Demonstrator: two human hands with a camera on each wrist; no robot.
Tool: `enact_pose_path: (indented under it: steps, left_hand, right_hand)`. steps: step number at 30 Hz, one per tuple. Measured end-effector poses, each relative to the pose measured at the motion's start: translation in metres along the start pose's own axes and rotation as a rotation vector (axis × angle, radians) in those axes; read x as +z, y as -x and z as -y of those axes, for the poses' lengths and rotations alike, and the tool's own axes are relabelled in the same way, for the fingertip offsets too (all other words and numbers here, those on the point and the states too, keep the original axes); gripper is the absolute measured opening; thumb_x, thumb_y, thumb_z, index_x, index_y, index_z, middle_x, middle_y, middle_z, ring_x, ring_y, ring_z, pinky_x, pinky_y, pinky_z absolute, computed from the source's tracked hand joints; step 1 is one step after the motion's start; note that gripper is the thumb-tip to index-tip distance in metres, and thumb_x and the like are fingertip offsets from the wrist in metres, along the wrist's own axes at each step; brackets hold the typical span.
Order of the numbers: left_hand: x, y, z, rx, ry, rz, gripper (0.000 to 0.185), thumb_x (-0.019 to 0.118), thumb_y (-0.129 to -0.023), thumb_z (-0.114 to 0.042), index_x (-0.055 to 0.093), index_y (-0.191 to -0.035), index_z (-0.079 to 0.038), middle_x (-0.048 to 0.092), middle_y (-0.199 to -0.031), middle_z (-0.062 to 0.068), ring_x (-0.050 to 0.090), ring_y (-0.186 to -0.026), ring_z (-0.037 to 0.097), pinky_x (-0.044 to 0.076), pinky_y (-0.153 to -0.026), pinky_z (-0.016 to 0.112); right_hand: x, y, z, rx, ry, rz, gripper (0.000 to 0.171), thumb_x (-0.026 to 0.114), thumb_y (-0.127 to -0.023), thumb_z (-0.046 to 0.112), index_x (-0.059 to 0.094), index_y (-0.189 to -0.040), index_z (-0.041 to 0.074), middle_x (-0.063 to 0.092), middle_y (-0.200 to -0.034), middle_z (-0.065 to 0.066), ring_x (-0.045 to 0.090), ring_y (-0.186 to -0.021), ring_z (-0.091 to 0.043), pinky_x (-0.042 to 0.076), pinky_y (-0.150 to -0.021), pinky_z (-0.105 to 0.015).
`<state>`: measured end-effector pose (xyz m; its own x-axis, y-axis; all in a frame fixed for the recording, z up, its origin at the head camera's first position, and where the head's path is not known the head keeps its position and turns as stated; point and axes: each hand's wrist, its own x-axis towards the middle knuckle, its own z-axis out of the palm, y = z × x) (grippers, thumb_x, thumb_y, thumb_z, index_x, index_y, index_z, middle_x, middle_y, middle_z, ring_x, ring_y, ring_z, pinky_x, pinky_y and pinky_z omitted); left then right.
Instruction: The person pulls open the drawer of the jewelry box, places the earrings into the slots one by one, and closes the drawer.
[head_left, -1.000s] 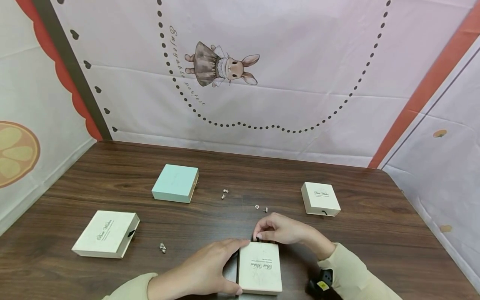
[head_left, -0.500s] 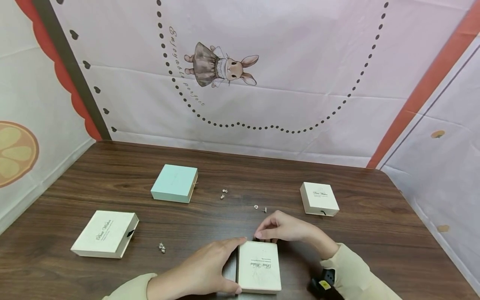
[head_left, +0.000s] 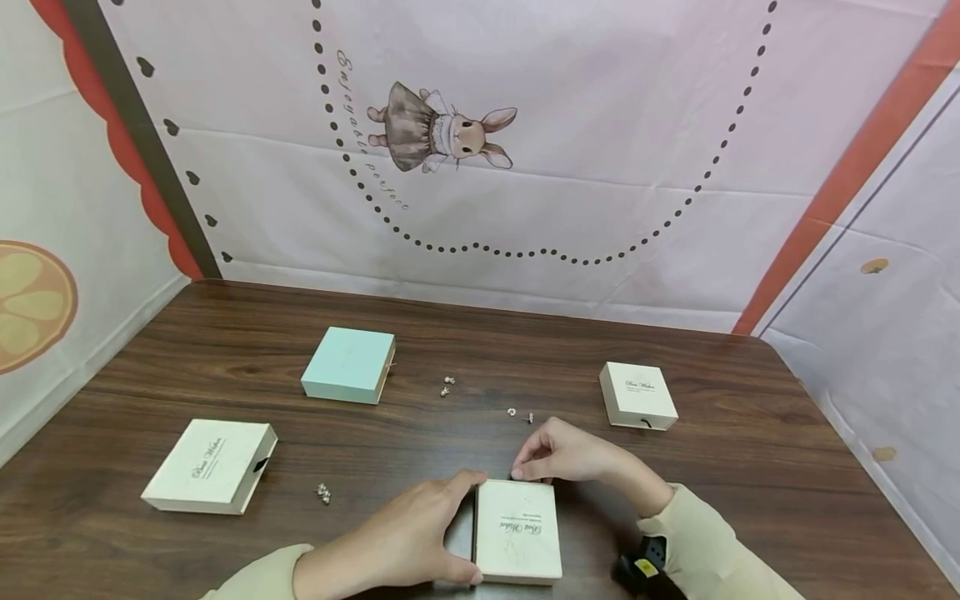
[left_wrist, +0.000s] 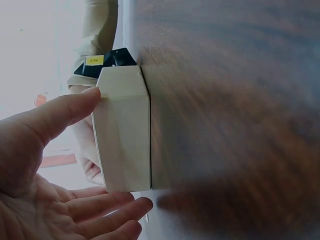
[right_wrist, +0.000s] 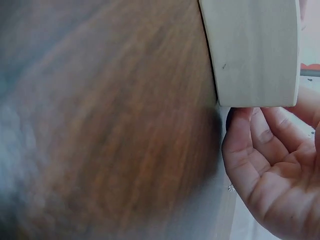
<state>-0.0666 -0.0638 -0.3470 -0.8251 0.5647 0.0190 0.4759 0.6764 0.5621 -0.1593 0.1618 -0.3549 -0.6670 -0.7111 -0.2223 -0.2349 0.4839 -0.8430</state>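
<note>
A cream jewellery box (head_left: pixel 517 533) with upside-down lettering lies flat near the table's front. My left hand (head_left: pixel 408 533) holds it across its left end, thumb at the near corner and fingers at the far one. The left wrist view shows the thumb on the box's edge, with the other fingers lying loosely beyond its end. At the box's far side, my right hand (head_left: pixel 570 454) has its fingers curled in close against the edge. In the right wrist view, a dark bit of ribbon tab (right_wrist: pixel 230 119) shows beside those fingertips, mostly hidden by them.
Left of the hands stands a cream box (head_left: pixel 212 467) with a black tab; farther back is a mint-green box (head_left: pixel 349 365). A smaller cream box (head_left: pixel 639 396) sits at right. Stud earrings (head_left: pixel 323 494) lie at left, with more earrings (head_left: pixel 447 386) and studs (head_left: pixel 521 415) farther back.
The left fingertips have shifted slightly left at the box's far corner. My right hand has edged slightly right and away, and the dark bit seen earlier at its fingertips is hidden in the head view.
</note>
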Motion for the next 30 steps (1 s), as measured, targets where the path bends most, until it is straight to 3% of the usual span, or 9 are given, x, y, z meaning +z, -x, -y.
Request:
enact_pose_path:
  steps: [10, 30]
  left_hand:
    - [-0.0013, 0.0002, 0.0004, 0.004, -0.004, 0.004, 0.079, 0.081, -0.059, -0.037, 0.049, -0.124, -0.007, 0.063, -0.110, 0.007, 0.058, -0.095, 0.018, 0.048, -0.076, 0.032]
    - [-0.0021, -0.0007, 0.0006, 0.045, -0.074, -0.021, 0.073, 0.079, -0.061, -0.037, 0.053, -0.122, -0.008, 0.061, -0.113, 0.002, 0.058, -0.098, 0.016, 0.047, -0.080, 0.032]
  right_hand:
    - [-0.0001, -0.0028, 0.0005, -0.026, 0.027, -0.017, 0.012, 0.064, -0.083, 0.006, 0.070, -0.082, -0.005, 0.067, -0.068, -0.008, 0.050, -0.053, -0.004, 0.043, -0.048, -0.018]
    - [0.0026, -0.0047, 0.0025, 0.069, 0.003, -0.083, 0.011, 0.064, -0.083, 0.006, 0.069, -0.080, -0.004, 0.065, -0.066, -0.004, 0.048, -0.052, -0.005, 0.040, -0.045, -0.018]
